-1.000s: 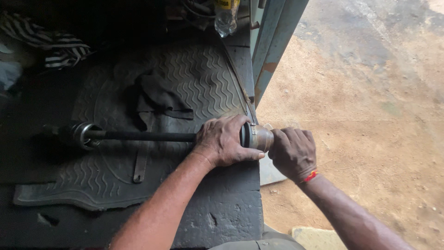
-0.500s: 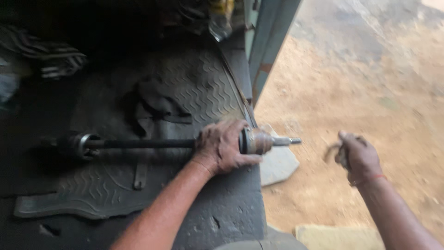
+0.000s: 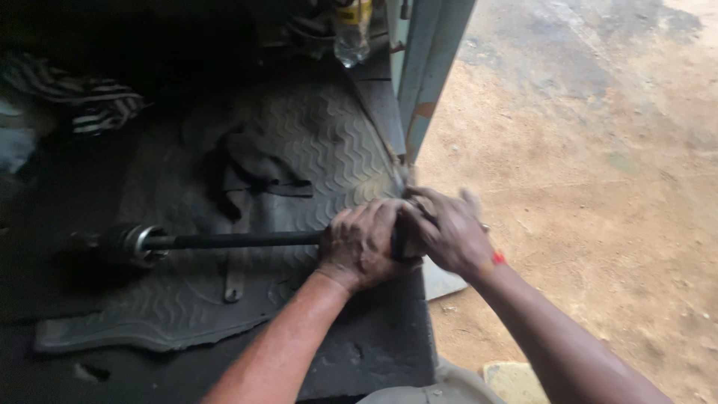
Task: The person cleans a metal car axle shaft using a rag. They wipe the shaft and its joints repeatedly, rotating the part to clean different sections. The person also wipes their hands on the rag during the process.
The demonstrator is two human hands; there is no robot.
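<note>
A long dark axle shaft lies across a black ribbed rubber mat on a vehicle floor, with a metal-ringed joint at its left end. My left hand is wrapped around the shaft's right end. My right hand is pressed over the same end, right beside the left, and covers the joint there. Both hands are greasy. A red band circles my right wrist.
A black rag lies on the mat behind the shaft. A striped cloth sits at the far left, a plastic bottle at the top. A blue-grey door pillar borders the sandy ground to the right.
My right hand pulled away to the right over the ground half a second ago, exposing the metal stub end. It has now come back and closed over the shaft end beside my left hand.
</note>
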